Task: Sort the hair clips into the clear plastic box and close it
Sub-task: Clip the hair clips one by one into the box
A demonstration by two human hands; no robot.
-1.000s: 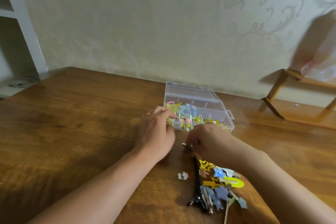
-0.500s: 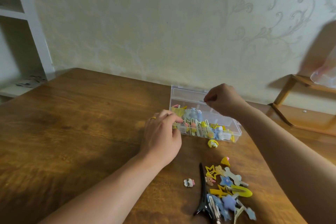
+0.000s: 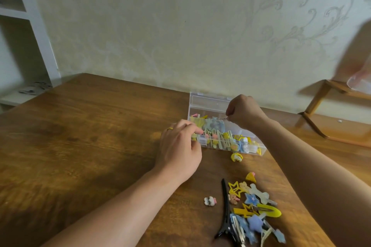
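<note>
Right hand (image 3: 244,112) now over clear plastic compartment box (image 3: 208,102), fingers pinching small metal clip (image 3: 224,118); left hand (image 3: 178,146) fingers grasp box's edge; drop imminent.

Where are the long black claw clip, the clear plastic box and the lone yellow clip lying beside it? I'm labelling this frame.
long black claw clip (image 3: 225,206): head view, middle of its shaft.
clear plastic box (image 3: 208,100): head view, raised lid.
lone yellow clip (image 3: 236,156): head view, its centre.

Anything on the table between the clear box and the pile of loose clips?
Head view: one yellow clip just before the box, and a yellow wedge-shaped clip nearer the pile; otherwise bare wood.
</note>
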